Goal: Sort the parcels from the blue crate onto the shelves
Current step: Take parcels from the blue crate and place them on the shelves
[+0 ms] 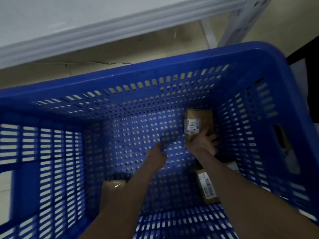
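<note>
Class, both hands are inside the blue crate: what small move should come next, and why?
Probably close the right hand round the labelled parcel in the blue crate's far right corner and lift it. It touches the parcel's near end, but a grip is not clear; the left hand holds nothing.

**Bare middle, parcels by the crate's corners**

The blue crate (155, 73) is open at the top and its tall perforated walls close every side, so the only way in is from above. The middle and far-left corner of its floor lie bare. The first parcel (198, 118) sits against the right wall near the far-right corner, with the right hand (204, 144) gripping its near end. A second parcel (207, 188) lies by the near-right corner. A third parcel (113, 185) lies by the near-left corner, partly under the left forearm. The left hand (157, 152) hangs over the bare middle. A white shelf (103, 31) runs beyond the crate's far rim, apart from it.
</note>
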Demonstrator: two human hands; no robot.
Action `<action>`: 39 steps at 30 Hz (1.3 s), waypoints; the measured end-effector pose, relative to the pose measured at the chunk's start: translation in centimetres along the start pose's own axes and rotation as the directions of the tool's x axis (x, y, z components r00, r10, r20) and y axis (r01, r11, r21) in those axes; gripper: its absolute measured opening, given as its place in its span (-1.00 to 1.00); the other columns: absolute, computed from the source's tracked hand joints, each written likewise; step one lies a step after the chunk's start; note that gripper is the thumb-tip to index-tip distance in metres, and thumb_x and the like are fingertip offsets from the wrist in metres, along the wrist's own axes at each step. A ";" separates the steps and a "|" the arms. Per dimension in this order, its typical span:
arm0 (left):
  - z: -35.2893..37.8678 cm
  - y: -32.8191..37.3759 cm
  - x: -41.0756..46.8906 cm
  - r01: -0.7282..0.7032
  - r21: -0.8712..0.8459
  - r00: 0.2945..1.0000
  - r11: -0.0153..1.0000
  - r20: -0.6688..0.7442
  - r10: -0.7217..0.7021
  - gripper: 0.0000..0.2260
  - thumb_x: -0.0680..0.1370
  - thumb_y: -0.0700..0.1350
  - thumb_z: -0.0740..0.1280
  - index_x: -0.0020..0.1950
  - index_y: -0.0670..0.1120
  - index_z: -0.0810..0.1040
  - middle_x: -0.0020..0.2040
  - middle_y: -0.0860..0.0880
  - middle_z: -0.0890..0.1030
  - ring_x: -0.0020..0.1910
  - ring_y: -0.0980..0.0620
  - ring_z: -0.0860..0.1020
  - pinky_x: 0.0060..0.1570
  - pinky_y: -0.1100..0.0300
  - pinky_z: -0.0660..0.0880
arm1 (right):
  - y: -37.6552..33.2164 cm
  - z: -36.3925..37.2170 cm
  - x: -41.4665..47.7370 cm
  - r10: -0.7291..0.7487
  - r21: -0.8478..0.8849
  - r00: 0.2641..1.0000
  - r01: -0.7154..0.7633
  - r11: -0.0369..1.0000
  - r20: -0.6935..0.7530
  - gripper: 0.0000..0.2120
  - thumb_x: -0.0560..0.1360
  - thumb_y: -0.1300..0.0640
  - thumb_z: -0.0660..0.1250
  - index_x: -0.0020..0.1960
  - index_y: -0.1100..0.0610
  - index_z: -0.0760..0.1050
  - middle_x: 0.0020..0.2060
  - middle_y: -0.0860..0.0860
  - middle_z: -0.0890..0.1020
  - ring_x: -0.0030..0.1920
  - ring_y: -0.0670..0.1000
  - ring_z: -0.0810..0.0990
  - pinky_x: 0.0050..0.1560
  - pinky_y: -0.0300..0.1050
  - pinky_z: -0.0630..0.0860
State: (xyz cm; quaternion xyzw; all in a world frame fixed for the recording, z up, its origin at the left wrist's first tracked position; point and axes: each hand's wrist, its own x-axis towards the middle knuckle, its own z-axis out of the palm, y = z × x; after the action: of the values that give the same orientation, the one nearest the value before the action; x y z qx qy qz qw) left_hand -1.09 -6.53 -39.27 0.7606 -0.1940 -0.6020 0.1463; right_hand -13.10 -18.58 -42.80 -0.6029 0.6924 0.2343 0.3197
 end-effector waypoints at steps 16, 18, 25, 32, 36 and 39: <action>-8.9 6.9 -21.7 0.139 -0.555 0.921 0.820 -0.232 -0.313 -0.39 0.57 0.10 0.25 0.51 -0.15 0.15 0.33 -0.21 0.42 0.20 -0.19 0.49 0.09 -0.04 0.49 | -1.1 -12.9 -24.3 -0.383 0.675 0.561 -0.668 0.314 0.734 -0.51 0.45 -0.19 0.24 0.19 0.12 0.60 0.12 0.18 0.64 0.11 0.18 0.52 -0.11 -0.03 0.56; -10.4 8.2 -25.7 0.085 -0.597 0.930 0.798 -0.241 -0.279 -0.41 0.58 0.11 0.23 0.51 -0.15 0.16 0.37 -0.22 0.39 0.24 -0.19 0.48 0.03 -0.02 0.49 | -1.5 -15.7 -27.9 -0.400 0.672 0.549 -0.675 0.304 0.734 -0.50 0.44 -0.19 0.18 0.17 0.11 0.59 0.12 0.16 0.65 0.16 0.16 0.46 -0.19 -0.10 0.52; -17.5 14.7 -39.8 -0.123 -0.661 0.918 0.740 -0.359 -0.168 -0.55 0.62 0.04 0.17 0.50 -0.01 0.22 0.11 -0.11 0.55 -0.10 -0.07 0.60 -0.07 0.00 0.59 | -3.3 -25.7 -38.0 -0.443 0.617 0.445 -0.674 0.406 0.778 -0.38 0.47 -0.27 0.04 0.28 0.12 0.52 0.18 0.21 0.61 0.10 0.30 0.61 -0.39 -0.19 0.47; -21.6 19.1 -50.3 -0.254 -0.673 0.912 0.695 -0.405 -0.059 -0.74 0.61 -0.15 0.24 0.22 -0.28 0.50 0.16 -0.21 0.60 0.10 -0.14 0.60 0.15 -0.03 0.53 | -6.0 -33.1 -45.5 -0.484 0.758 0.609 -0.619 0.205 0.628 -0.20 0.31 -0.54 0.13 0.10 0.13 0.59 -0.01 0.15 0.64 -0.20 0.10 0.63 -0.40 -0.19 0.44; -22.3 21.9 -54.6 -0.311 -0.724 0.905 0.615 -0.423 -0.040 -0.70 0.57 -0.25 0.28 0.30 -0.26 0.45 0.19 -0.16 0.58 0.16 -0.10 0.57 0.19 0.01 0.52 | -7.5 -35.8 -50.1 -0.406 0.812 0.703 -0.502 0.297 0.584 -0.34 0.31 -0.22 0.49 0.18 0.24 0.47 0.08 0.16 0.59 -0.07 0.10 0.59 -0.24 -0.06 0.56; -22.4 23.4 -57.4 -0.343 -0.771 0.917 0.537 -0.398 0.015 -0.75 0.55 -0.30 0.29 0.23 -0.24 0.47 0.14 -0.14 0.59 0.08 -0.05 0.56 0.08 0.04 0.56 | -8.4 -37.7 -52.9 -0.423 0.845 0.733 -0.434 0.311 0.532 -0.44 0.39 -0.09 0.49 0.25 0.19 0.46 0.18 0.22 0.58 0.20 0.21 0.56 0.08 0.04 0.58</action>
State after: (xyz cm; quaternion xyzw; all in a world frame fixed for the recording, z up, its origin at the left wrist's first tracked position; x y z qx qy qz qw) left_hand 6.47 -0.34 25.93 0.6694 0.0625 -0.4603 0.5797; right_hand -7.22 -10.49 21.96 -0.1598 0.5233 -0.0156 0.8369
